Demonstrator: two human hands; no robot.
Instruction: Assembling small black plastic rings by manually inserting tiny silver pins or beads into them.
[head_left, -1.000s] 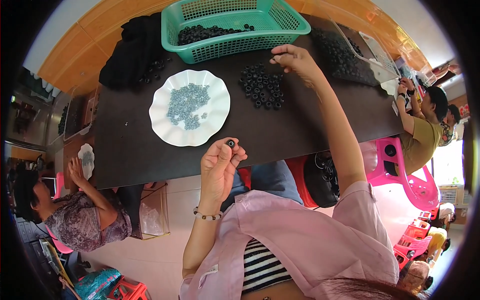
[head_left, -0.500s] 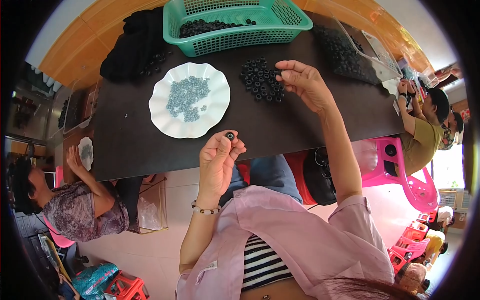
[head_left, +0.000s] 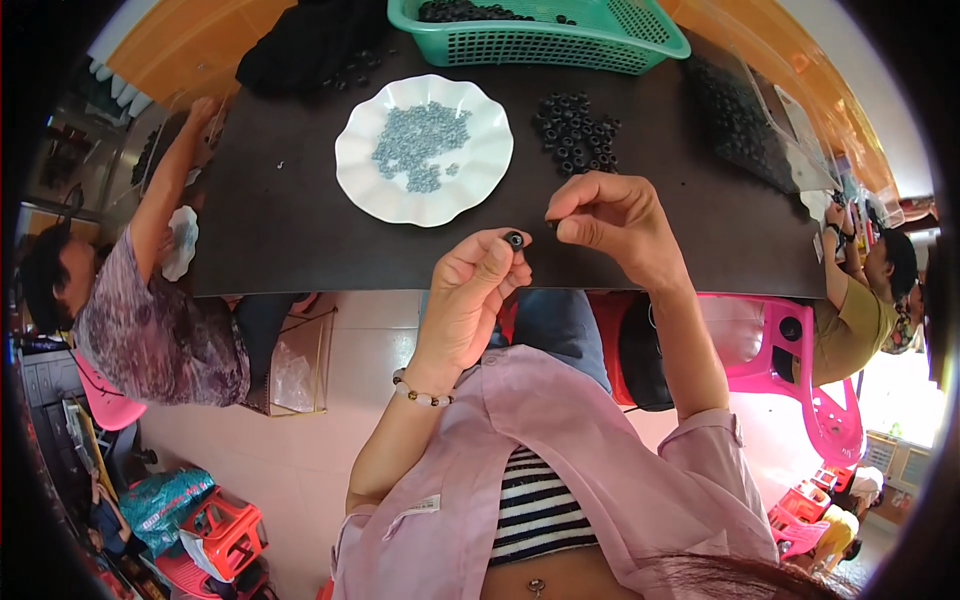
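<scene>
My left hand (head_left: 468, 300) pinches a small round black piece with a hole or ring on its end (head_left: 515, 240) between thumb and fingers. Close beside it, to the right, my right hand (head_left: 630, 228) has thumb and forefinger closed on a tiny dark piece (head_left: 553, 224), mostly hidden by the fingertips. The two pieces are a little apart. Beyond my left hand stands a white wavy-rimmed plate (head_left: 487, 185), holding many small clear bluish pieces (head_left: 420, 140). A loose pile of black ring-shaped pieces (head_left: 575, 132) lies on the dark table beyond my right hand.
At the table's far side stands a green plastic basket (head_left: 550, 48) with more black pieces. A black cloth (head_left: 300, 50) lies at the far left, a clear bin of black pieces (head_left: 745, 130) at the far right. People sit on both sides, near a pink chair (head_left: 790, 340).
My right hand has come from the black pile toward my left hand, near the table's front edge. The left hand still holds its black piece. The person at left has stretched an arm forward.
</scene>
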